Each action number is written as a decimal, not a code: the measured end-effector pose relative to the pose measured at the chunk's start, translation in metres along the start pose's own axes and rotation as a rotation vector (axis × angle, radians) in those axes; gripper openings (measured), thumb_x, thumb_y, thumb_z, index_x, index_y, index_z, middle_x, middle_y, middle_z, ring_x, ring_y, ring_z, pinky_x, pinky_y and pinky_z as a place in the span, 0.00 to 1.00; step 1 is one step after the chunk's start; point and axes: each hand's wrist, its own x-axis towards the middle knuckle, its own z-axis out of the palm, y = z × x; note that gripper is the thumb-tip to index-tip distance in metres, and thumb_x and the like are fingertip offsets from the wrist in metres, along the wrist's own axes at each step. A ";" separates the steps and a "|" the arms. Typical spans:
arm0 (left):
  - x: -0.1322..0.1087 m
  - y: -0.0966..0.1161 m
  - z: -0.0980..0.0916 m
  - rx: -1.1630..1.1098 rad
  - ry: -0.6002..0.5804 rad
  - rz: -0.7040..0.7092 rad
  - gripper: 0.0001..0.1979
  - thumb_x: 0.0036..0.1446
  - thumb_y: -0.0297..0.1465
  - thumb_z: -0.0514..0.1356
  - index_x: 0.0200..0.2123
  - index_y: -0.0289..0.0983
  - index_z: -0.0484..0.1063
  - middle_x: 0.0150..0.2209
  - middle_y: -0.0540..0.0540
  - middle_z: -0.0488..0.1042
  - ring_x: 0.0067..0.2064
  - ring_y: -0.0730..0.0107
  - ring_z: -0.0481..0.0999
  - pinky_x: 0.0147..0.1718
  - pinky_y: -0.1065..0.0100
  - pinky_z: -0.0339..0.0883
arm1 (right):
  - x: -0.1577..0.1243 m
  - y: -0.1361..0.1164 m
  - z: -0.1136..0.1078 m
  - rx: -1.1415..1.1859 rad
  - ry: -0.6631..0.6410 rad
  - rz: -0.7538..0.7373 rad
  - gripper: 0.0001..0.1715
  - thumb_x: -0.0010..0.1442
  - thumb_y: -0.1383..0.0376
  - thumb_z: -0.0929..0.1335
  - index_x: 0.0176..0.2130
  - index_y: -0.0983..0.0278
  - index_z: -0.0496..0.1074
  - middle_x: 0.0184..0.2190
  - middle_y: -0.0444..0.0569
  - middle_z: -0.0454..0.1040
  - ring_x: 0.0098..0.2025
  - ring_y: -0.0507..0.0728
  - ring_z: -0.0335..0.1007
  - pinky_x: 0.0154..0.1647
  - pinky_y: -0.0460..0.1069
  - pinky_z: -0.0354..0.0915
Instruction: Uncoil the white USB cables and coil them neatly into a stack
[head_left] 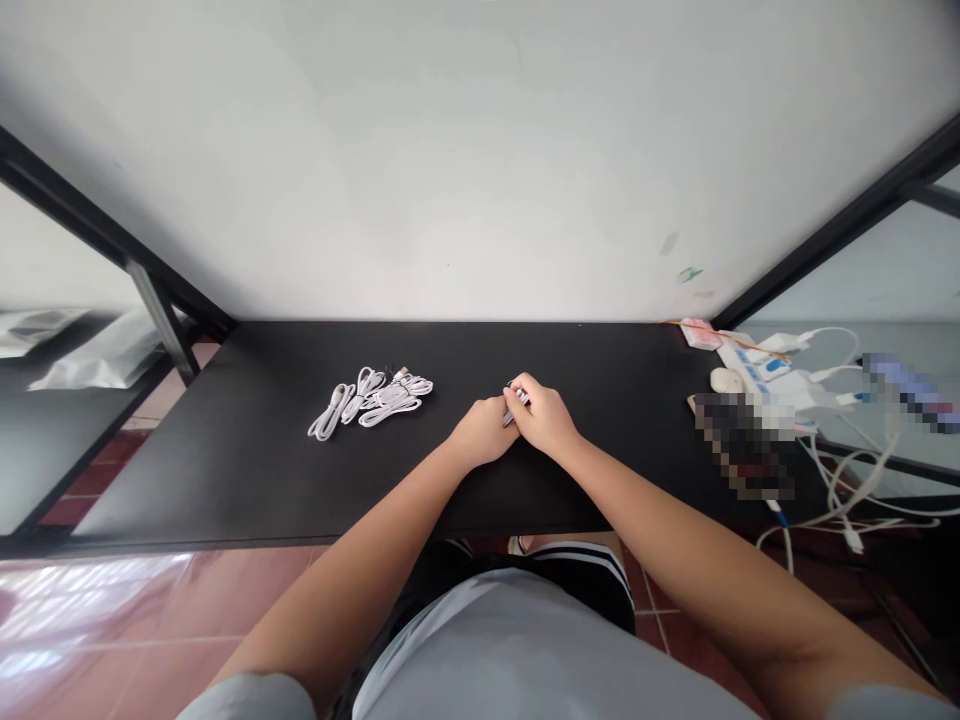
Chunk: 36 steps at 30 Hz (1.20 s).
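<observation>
My left hand point(482, 430) and my right hand point(544, 415) meet at the middle of the black table point(255, 470), fingers closed together around a small white coiled cable point(517, 400), of which only a bit shows between them. To the left of my hands lies a cluster of several white coiled cables point(373, 397) on the tabletop, apart from both hands.
At the right end of the table sit a white power strip point(757, 368) with plugged chargers, a small pink item point(700, 332) and loose white wires point(855, 480) trailing off the edge. A white wall stands behind. Plastic bags point(105, 360) lie on a neighbouring table at left.
</observation>
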 end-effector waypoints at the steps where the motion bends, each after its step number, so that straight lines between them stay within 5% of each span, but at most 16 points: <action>1: -0.002 0.001 0.001 0.003 -0.015 0.019 0.05 0.56 0.31 0.60 0.31 0.38 0.75 0.31 0.42 0.79 0.32 0.58 0.78 0.29 0.66 0.61 | -0.001 0.003 0.000 0.004 0.009 0.001 0.12 0.67 0.56 0.61 0.34 0.58 0.66 0.25 0.44 0.71 0.27 0.55 0.67 0.30 0.48 0.56; 9: -0.006 -0.003 0.005 0.027 0.011 0.039 0.15 0.62 0.43 0.57 0.27 0.40 0.68 0.26 0.48 0.73 0.27 0.66 0.71 0.27 0.67 0.55 | -0.002 0.023 -0.006 0.087 0.181 0.065 0.14 0.66 0.57 0.61 0.30 0.59 0.63 0.21 0.41 0.66 0.23 0.53 0.61 0.29 0.48 0.56; 14: 0.007 -0.016 -0.001 0.027 0.174 0.069 0.06 0.58 0.36 0.61 0.34 0.40 0.73 0.30 0.48 0.73 0.30 0.68 0.73 0.31 0.67 0.63 | 0.007 0.050 -0.013 0.054 0.392 0.145 0.13 0.65 0.56 0.61 0.30 0.59 0.62 0.21 0.42 0.64 0.25 0.54 0.62 0.32 0.49 0.57; 18: 0.025 -0.026 -0.006 0.117 0.278 0.118 0.10 0.60 0.30 0.59 0.43 0.38 0.77 0.40 0.43 0.73 0.34 0.68 0.74 0.40 0.65 0.69 | 0.013 0.061 -0.019 0.061 0.501 0.228 0.14 0.64 0.55 0.61 0.30 0.59 0.60 0.22 0.42 0.64 0.26 0.55 0.62 0.32 0.49 0.57; 23: 0.042 -0.027 -0.001 0.191 0.270 0.154 0.12 0.63 0.31 0.58 0.47 0.37 0.78 0.42 0.41 0.73 0.37 0.65 0.75 0.44 0.64 0.70 | 0.023 0.050 -0.025 0.094 0.542 0.210 0.14 0.65 0.56 0.61 0.29 0.59 0.60 0.22 0.42 0.63 0.27 0.55 0.61 0.32 0.49 0.57; 36: 0.070 -0.014 0.002 0.249 0.134 0.056 0.03 0.55 0.26 0.64 0.33 0.37 0.72 0.38 0.42 0.72 0.41 0.60 0.74 0.44 0.61 0.68 | 0.056 0.064 -0.016 0.159 0.555 0.192 0.13 0.65 0.57 0.60 0.30 0.59 0.58 0.23 0.42 0.63 0.27 0.54 0.61 0.31 0.48 0.57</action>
